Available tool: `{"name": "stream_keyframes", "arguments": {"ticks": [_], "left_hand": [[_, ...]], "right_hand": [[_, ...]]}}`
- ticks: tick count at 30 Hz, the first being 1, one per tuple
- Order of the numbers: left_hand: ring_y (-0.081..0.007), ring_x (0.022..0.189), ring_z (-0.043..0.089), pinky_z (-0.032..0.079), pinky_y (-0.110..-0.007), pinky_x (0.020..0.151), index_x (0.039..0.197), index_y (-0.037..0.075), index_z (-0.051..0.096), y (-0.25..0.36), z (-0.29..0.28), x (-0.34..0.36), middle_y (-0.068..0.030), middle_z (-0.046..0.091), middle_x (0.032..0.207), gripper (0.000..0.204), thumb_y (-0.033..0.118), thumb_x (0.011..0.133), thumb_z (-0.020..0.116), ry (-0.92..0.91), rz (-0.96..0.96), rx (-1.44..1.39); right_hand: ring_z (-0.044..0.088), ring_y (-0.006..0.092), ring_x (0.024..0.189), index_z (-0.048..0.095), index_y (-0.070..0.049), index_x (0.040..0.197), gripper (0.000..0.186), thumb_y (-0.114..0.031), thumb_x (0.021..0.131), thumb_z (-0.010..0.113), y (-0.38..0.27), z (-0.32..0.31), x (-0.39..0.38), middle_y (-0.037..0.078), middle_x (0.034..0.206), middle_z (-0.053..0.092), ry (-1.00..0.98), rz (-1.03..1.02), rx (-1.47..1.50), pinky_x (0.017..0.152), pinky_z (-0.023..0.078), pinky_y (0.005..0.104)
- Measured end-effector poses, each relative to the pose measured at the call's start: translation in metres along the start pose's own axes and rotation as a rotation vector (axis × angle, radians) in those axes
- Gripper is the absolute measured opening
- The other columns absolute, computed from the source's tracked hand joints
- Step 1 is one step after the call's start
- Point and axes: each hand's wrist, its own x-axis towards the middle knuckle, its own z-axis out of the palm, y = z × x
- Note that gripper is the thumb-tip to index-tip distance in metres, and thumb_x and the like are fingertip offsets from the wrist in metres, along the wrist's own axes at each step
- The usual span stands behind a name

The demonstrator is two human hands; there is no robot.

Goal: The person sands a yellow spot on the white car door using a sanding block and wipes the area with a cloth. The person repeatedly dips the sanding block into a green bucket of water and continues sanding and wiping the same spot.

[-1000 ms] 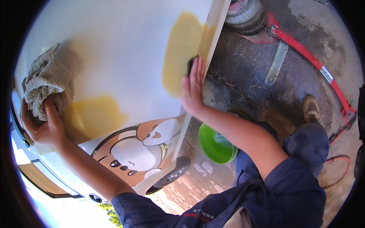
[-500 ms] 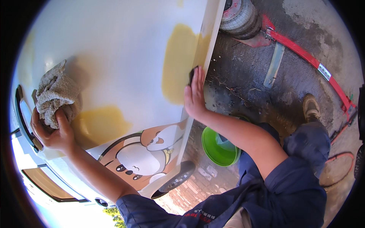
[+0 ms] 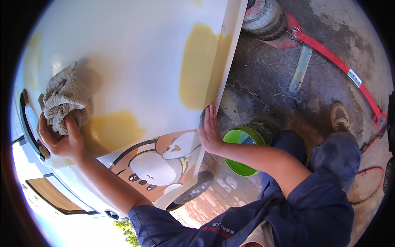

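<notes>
A bunched grey-beige towel (image 3: 65, 96) is in my left hand (image 3: 66, 139), its fingers and thumb closed around the lower end. The towel rests against a white vehicle panel (image 3: 138, 53). My right hand (image 3: 210, 133) lies along the panel's edge with straight fingers pressed together. Under those fingertips a sliver of a thin dark pad (image 3: 202, 117) shows; the rest of it is covered. Two yellowish patches stand out: one patch (image 3: 198, 68) just beyond my right hand, another patch (image 3: 115, 129) beside the towel. A cartoon animal decal (image 3: 150, 168) sits between my arms.
A green bucket (image 3: 238, 166) stands on the wet floor below my right forearm. At the far right are a wheel (image 3: 263, 20) and a long red metal bar (image 3: 325, 51). A black door handle (image 3: 29, 127) juts out left of my left hand.
My right hand has slid nearer to me along the panel's edge, off the yellowish patch and toward the decal. My left hand and the towel stay in place on the panel.
</notes>
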Motion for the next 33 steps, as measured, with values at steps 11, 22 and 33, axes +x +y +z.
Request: {"name": "stream_keyframes", "arguments": {"ticks": [11,22,33], "left_hand": [[-0.0291,0.093,0.074,0.061,-0.037,0.083,0.115,-0.007,0.073,-0.023,-0.002,0.005,-0.0177,0.075,0.108,0.061,0.037,0.077,0.091,0.042,0.162,0.169],[-0.0278,0.094,0.073,0.061,-0.036,0.083,0.116,-0.007,0.072,-0.027,0.002,0.005,-0.0169,0.074,0.109,0.064,0.037,0.074,0.094,0.067,0.096,0.099],[-0.0265,0.09,0.074,0.061,-0.035,0.08,0.114,-0.004,0.074,-0.032,0.0,0.002,-0.0143,0.075,0.104,0.057,0.034,0.075,0.093,0.05,0.092,0.118]], "right_hand": [[0.0,0.0505,0.158,-0.001,0.01,0.162,0.087,-0.05,0.109,0.035,-0.038,-0.004,-0.007,0.034,0.17,-0.001,-0.001,0.198,0.071,0.128,0.005,0.0563],[0.0,0.0483,0.159,-0.004,0.008,0.163,0.087,-0.044,0.109,0.042,0.016,0.016,-0.018,0.033,0.17,-0.003,0.038,0.128,0.109,0.128,0.005,0.0547],[0.008,0.0448,0.159,0.01,0.008,0.163,0.077,-0.041,0.11,0.038,0.039,-0.019,0.099,0.03,0.171,0.009,0.301,-0.01,0.068,0.13,0.007,0.0472]]}}
